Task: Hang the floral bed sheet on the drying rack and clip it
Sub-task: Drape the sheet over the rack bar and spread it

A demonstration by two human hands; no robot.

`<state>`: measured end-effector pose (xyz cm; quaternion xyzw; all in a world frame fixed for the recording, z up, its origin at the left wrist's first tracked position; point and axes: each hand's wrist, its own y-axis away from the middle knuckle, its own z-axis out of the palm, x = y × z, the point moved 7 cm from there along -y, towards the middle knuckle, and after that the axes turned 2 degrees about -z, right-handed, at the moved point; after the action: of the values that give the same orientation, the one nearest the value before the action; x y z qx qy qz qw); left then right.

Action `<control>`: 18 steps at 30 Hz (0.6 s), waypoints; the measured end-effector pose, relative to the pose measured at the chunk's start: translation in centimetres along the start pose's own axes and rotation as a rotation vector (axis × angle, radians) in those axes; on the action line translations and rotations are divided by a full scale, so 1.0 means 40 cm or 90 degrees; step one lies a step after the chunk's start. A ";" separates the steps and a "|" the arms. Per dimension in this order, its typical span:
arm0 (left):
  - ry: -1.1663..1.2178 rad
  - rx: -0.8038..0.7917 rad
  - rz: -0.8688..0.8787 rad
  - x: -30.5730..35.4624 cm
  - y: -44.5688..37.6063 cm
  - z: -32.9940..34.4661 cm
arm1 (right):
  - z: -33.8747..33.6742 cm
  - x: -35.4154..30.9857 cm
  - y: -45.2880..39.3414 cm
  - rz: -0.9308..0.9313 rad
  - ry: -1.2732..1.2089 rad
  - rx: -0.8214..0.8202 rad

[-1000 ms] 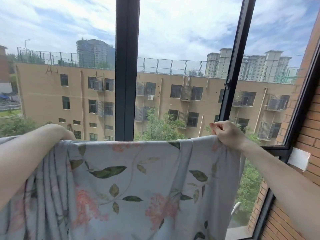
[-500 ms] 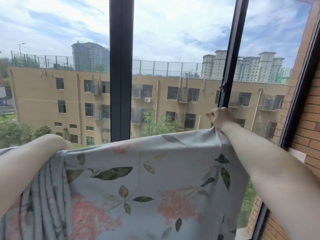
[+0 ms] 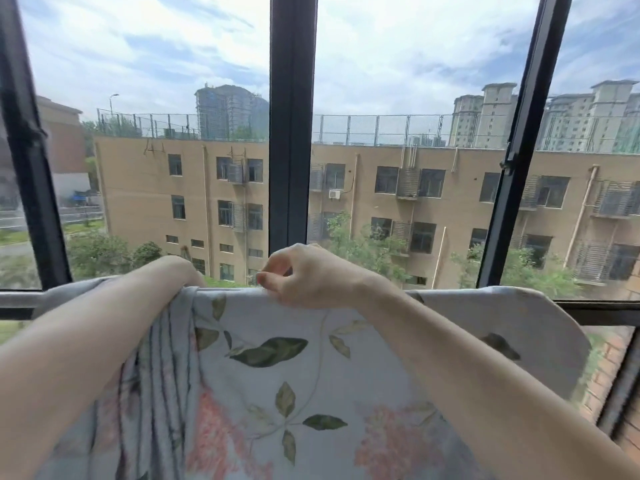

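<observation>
The floral bed sheet (image 3: 270, 372), pale blue with green leaves and pink flowers, hangs in front of me with its top edge level and stretched across the view. My left hand (image 3: 180, 271) is bent over that top edge where the cloth bunches into folds; its fingers are hidden behind the sheet. My right hand (image 3: 304, 275) rests on the top edge near the middle, thumb and forefinger pinched at the hem. The sheet's right corner (image 3: 540, 306) hangs free of both hands. A grey bar (image 3: 17, 297) shows at the left under the cloth. No clip is in view.
Dark window frames stand right behind the sheet: a wide post (image 3: 292, 133) in the middle, one at the left (image 3: 31, 168), a slanted one at the right (image 3: 519, 150). A brick wall (image 3: 623, 393) closes the right side. Outside is a tan building.
My right hand has let go of the sheet's right corner and moved left along the top edge to the middle. The top edge now lies lower and level. My view has turned right.
</observation>
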<state>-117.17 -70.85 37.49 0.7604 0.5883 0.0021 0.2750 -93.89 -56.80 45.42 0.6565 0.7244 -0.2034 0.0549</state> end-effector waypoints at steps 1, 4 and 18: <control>-0.009 0.011 0.012 0.020 0.032 -0.003 | 0.043 -0.045 -0.003 -0.016 0.002 0.002; 0.000 0.011 0.016 0.001 -0.001 -0.009 | 0.125 -0.097 -0.009 -0.012 0.111 0.089; 0.339 0.236 0.216 -0.044 0.210 -0.068 | 0.136 -0.113 -0.029 0.058 0.185 0.287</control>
<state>-111.10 -72.61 43.92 0.8569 0.4954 0.1384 -0.0346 -95.42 -63.07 42.28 0.7061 0.6311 -0.2602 -0.1882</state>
